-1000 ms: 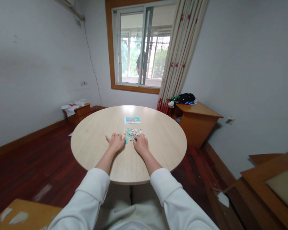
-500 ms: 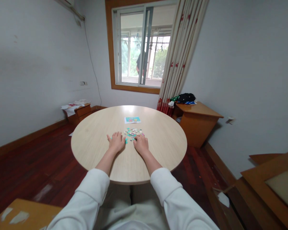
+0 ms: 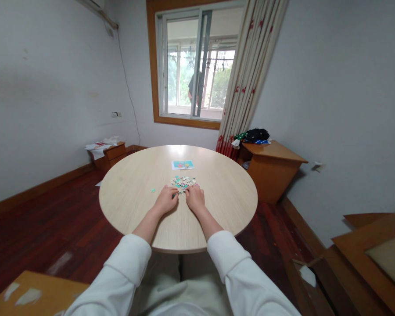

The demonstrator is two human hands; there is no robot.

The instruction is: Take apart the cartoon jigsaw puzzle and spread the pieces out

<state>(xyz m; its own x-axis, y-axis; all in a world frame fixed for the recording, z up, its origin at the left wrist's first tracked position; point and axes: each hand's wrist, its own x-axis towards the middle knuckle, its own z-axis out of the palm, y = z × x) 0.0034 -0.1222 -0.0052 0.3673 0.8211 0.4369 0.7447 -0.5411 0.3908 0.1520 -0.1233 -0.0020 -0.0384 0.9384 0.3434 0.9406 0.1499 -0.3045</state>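
So, the loose heap of small teal, off-white and pinkish jigsaw pieces [image 3: 184, 181] is found just beyond the fingers, on the round, pale wood-grain desk [image 3: 224, 210]. The fingers of the left hand [image 3: 166, 199] are curled in narrow at the heap's near left edge, and those of the right hand [image 3: 195, 197] are bunched at its near right edge. Whether a piece is actually pinched by either can't be told (everything's tiny from up here).

As for handling, a light touch is probably best: thin bits like these are more easily taken by their edges, and the wrists should be kept quiet so neighbours aren't swept along. The single small teal piece [image 3: 153, 190], left of the left fingers, shouldn't be knocked. The flat rectangular teal picture card with a white edge [image 3: 183, 165], lying past the heap from the fingers, is best kept uncovered.

Compared with a second ago, the left hand has been brought rightward, closer to the right one, and its fingers, spread back then, have been drawn in. The single teal piece, mostly hidden by that hand before, has been left in plain view. The right hand has barely been moved.
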